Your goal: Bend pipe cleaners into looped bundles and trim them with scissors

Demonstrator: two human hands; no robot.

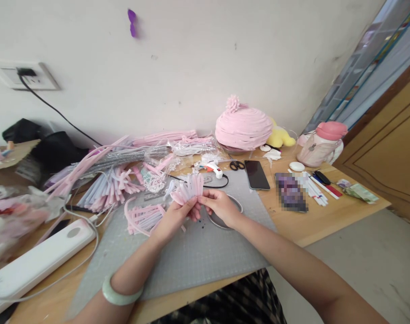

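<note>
My left hand [173, 217] is closed around a fan of bent pink pipe-cleaner loops [189, 189], held above the grey cutting mat [205, 256]. My right hand [218, 204] pinches the same bundle at its base from the right side. A pale green bangle [119, 292] sits on my left wrist. More bent pink loops [142, 218] lie on the mat just left of my left hand. A round metal ring [237, 207] lies on the mat beneath my right hand, partly hidden.
Piles of pink and silver pipe cleaners [117, 166] crowd the back left. A glue gun [213, 169], scissors [237, 165], phone [256, 174] and pink domed hat [243, 127] lie behind. A white power strip [36, 261] sits left. The table's edge is at right, with a pink-capped bottle [321, 143] near it.
</note>
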